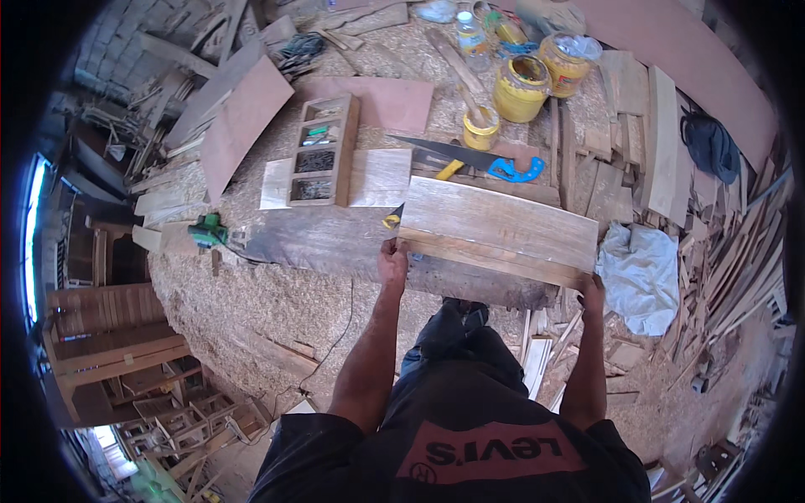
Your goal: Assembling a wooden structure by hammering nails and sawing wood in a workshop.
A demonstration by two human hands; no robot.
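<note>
I grip a pale, rectangular wooden board by its near corners: my left hand at the left end, my right hand at the right. It is over a weathered bench plank. Just beyond it lie a handsaw with a blue handle and a yellow-handled tool. A compartmented wooden box holding dark fasteners and small items rests on another pale board to the left. A second yellow-handled item is partly hidden beside my left hand.
Yellow tubs and a bottle stand at the back. A green power tool with a cord sits left. A pale cloth, a dark bag and wood offcuts are right. Wooden furniture is at far left.
</note>
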